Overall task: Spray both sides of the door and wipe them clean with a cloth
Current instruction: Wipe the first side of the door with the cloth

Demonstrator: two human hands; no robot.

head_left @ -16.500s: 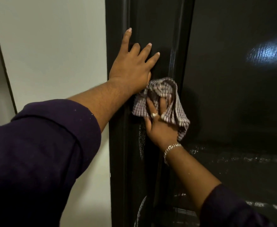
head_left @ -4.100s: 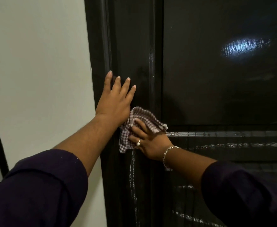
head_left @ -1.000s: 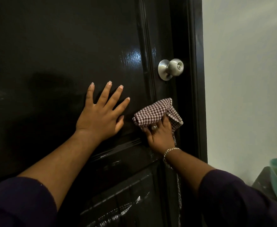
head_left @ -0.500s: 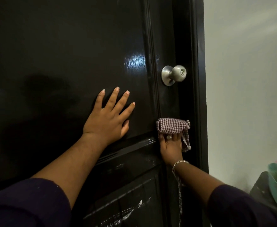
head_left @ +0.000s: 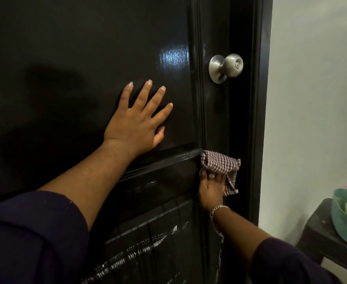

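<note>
A glossy black panelled door fills most of the view, with a silver round knob near its right edge. My left hand lies flat on the upper panel, fingers spread. Below the knob, my right hand presses a checked maroon-and-white cloth against the door's right stile, level with the middle rail. Its fingers are straight and partly hidden under the cloth. Wet streaks show on the lower panel.
A pale wall stands right of the black door frame. At the lower right a dark stool or small table carries a teal basin with items inside.
My right hand has slid the cloth down the right stile, from just under the knob to the middle rail. My left hand stays flat on the upper panel.
</note>
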